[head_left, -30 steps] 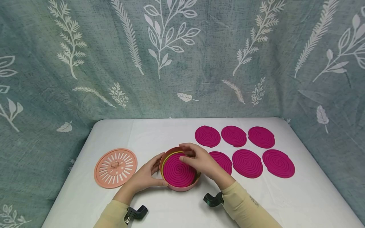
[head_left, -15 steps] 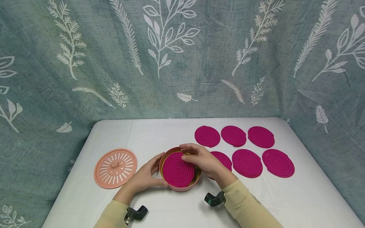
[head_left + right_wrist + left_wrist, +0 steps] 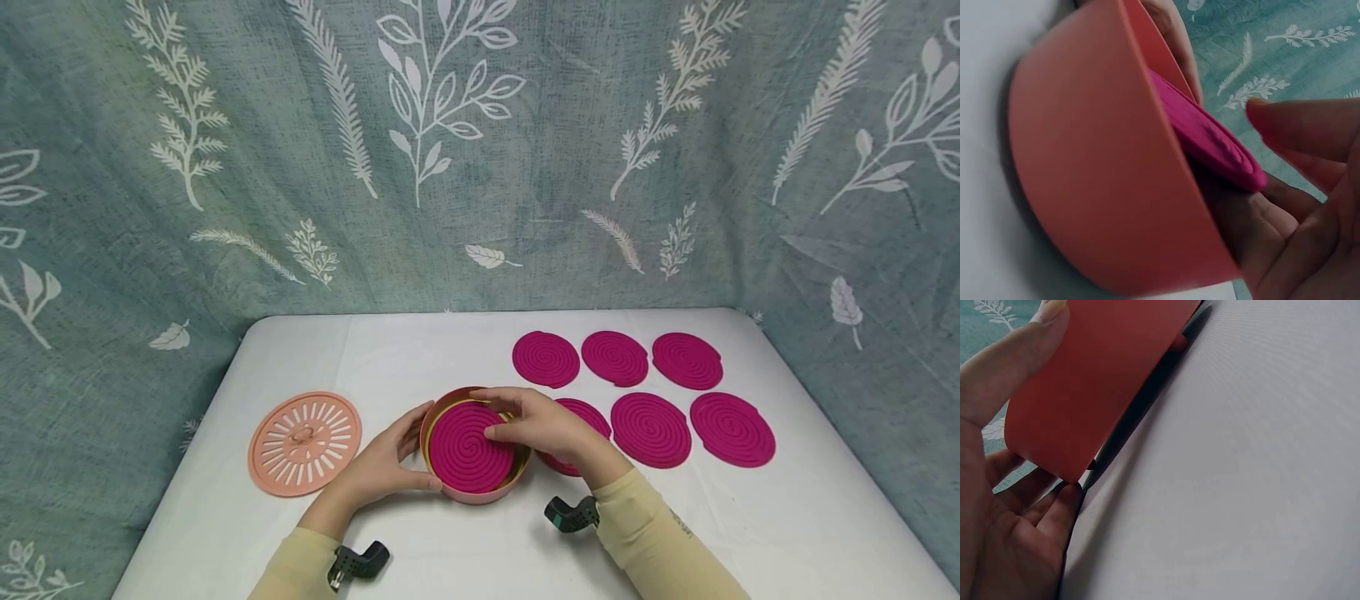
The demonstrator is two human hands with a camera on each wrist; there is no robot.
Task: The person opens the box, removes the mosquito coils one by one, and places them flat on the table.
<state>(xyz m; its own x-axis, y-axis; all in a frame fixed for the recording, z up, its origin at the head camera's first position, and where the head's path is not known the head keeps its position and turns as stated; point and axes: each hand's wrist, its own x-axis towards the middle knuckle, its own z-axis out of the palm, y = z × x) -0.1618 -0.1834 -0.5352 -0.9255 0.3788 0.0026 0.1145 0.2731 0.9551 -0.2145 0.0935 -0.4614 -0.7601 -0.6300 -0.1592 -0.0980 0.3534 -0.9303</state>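
A peach round tin (image 3: 471, 499) stands on the table, with a magenta spiral mosquito coil (image 3: 471, 450) tilted in its mouth. Along one side shows a yellow inner edge. My left hand (image 3: 386, 467) grips the tin's outer wall, thumb at the near side and fingers behind. At the tin's right side is my right hand (image 3: 543, 429). Its fingers reach inside beneath the coil's raised edge. In the right wrist view, the thumb (image 3: 1260, 115) stands apart above the coil, which rests on the fingers. Parts of those fingers are hidden by the tin wall (image 3: 1097, 150).
Several more magenta coils lie flat in two rows at the right, among them a back one (image 3: 546, 359) and a front one (image 3: 651, 430). The nearest is partly behind my right hand. A slotted peach lid (image 3: 302, 434) lies left. A patterned curtain (image 3: 480, 167) hangs behind the table.
My right hand has shifted slightly right and toward me, and its thumb has moved across the coil. The coil's tilt has changed a little. My left hand keeps its place on the tin.
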